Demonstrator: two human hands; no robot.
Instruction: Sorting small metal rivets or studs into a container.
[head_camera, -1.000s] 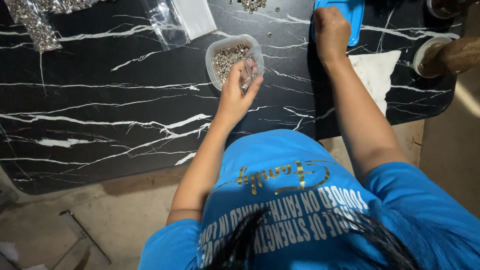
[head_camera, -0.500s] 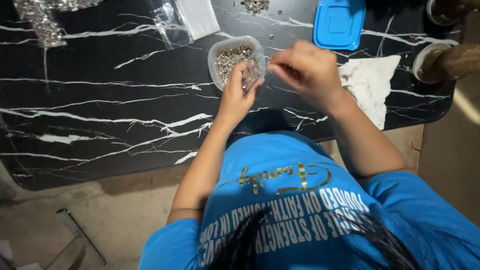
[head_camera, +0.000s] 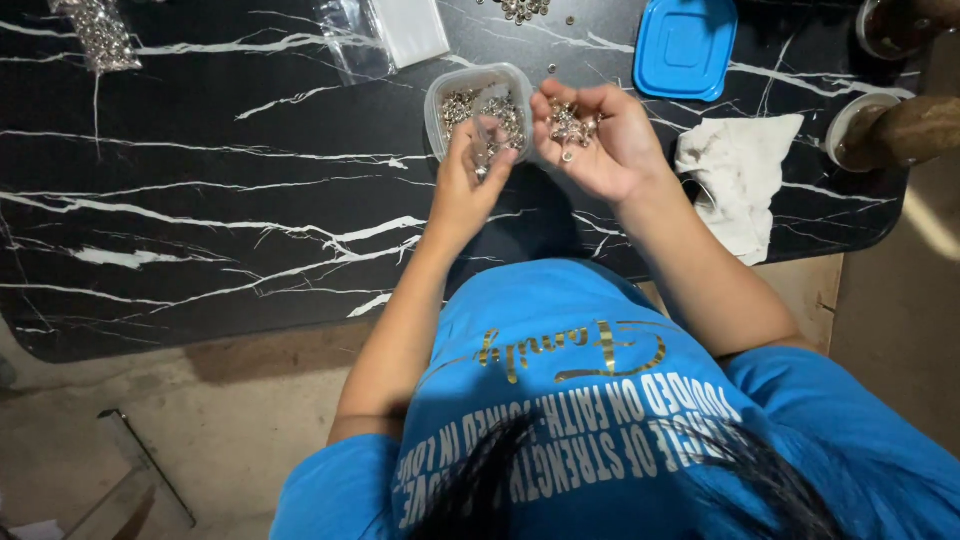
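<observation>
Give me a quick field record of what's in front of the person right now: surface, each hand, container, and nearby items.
surface: black marble-look table with white veins
left hand: fingers pinching a small clear item by the tub; item too blurred to identify
right hand: palm up, cupping small silver metal pieces
container: clear plastic tub, open, holding more silver pieces
lid: blue plastic lid, flat on the table, apart from the tub
cloth: crumpled white cloth, right of the hands
bags: clear plastic bags at the far edge

A blue square lid (head_camera: 686, 46) lies at the far right of the black white-veined table (head_camera: 200, 200). Near it to the right lies a crumpled white cloth (head_camera: 740, 175). A clear plastic bag (head_camera: 385, 35) lies far, left of centre; a bag of silvery pieces (head_camera: 100, 35) lies far left.
</observation>
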